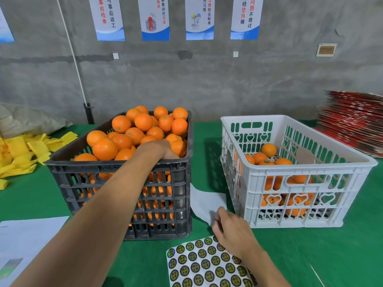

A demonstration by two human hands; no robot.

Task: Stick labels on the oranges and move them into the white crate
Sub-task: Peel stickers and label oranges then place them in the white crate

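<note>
Green surface, concrete wall behind. Left hand reaches into the black crate among the oranges, fingers hidden, grip unclear. Right hand pinches at the label sheet, just below. White crate sits right, open-topped, part filled.

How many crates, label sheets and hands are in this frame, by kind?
Black crate, heaped with oranges: 1
White crate, partly filled: 1
Label sheet: 1
Hands: 2, the left hand reaching into the black crate, the right hand at the sheet's top edge
Total: 5
</note>
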